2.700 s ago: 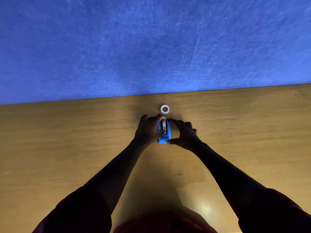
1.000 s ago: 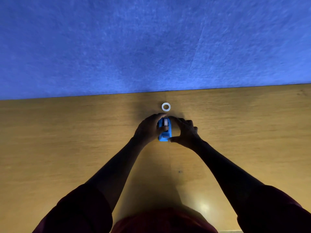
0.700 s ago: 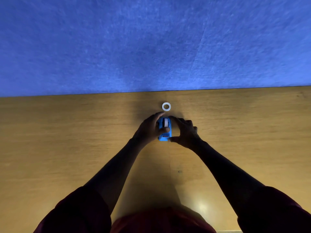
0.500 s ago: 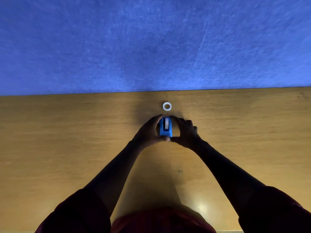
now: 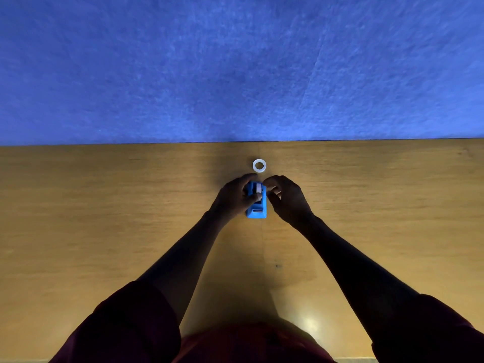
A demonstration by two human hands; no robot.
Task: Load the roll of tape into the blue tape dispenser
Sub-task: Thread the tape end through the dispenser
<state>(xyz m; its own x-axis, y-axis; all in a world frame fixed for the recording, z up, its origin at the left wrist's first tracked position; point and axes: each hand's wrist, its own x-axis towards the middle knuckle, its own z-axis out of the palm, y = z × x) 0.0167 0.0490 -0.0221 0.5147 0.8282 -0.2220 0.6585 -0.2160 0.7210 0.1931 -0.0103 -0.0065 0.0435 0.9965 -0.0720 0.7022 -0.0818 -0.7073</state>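
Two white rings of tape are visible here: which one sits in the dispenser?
The tape roll standing on edge inside the blue tape dispenser, between both hands. The other white ring lies flat on the wooden table, farther away, untouched.

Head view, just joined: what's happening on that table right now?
A person is loading a blue tape dispenser on the wooden table. The left hand grips it, thumb on the white tape roll seated inside; the right hand hovers beside it. A white ring lies behind.
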